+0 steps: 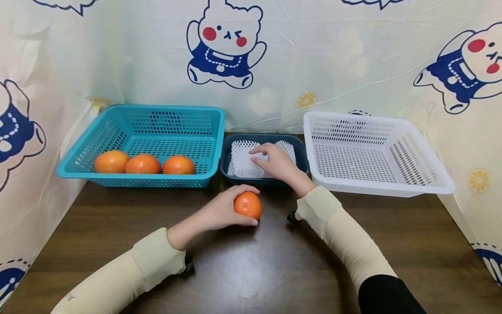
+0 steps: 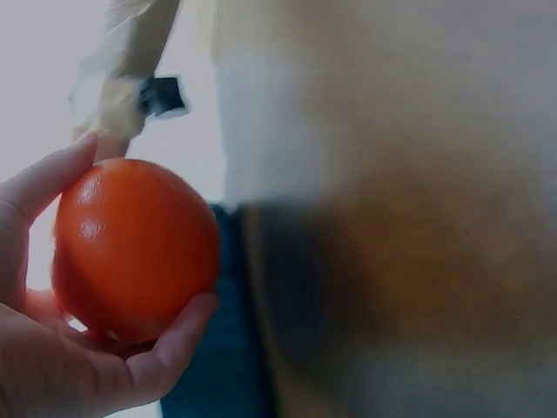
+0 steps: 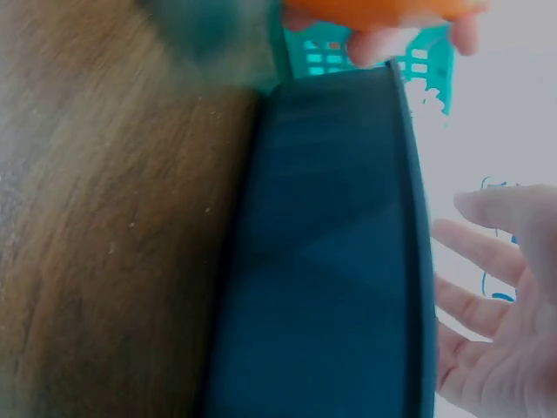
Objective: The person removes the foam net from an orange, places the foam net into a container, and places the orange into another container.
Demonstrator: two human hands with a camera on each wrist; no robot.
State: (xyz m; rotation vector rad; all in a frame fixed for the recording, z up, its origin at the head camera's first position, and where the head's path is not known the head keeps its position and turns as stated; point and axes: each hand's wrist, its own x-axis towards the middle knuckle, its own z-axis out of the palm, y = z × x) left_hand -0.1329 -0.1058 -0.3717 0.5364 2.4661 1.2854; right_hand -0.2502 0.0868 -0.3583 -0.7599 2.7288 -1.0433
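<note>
My left hand point(image 1: 220, 211) grips a round, glossy orange point(image 1: 248, 205) just above the brown table, in front of a small dark blue tray point(image 1: 251, 180). In the left wrist view, the thumb and fingers curl around the orange point(image 2: 137, 252). White foam net sleeves point(image 1: 244, 159) lie in the tray. Over them hovers my right hand point(image 1: 279, 164), its fingers loosely bent and holding nothing. The right wrist view shows that hand point(image 3: 509, 300) with fingers spread beside the tray's wall point(image 3: 331, 252).
A teal basket point(image 1: 217, 144) with three oranges point(image 1: 143, 164) stands at the left, beside the tray. On the tray's right is a white basket point(image 1: 384, 185). A printed curtain point(image 1: 270, 100) hangs behind them. The brown table point(image 1: 243, 270) extends toward me.
</note>
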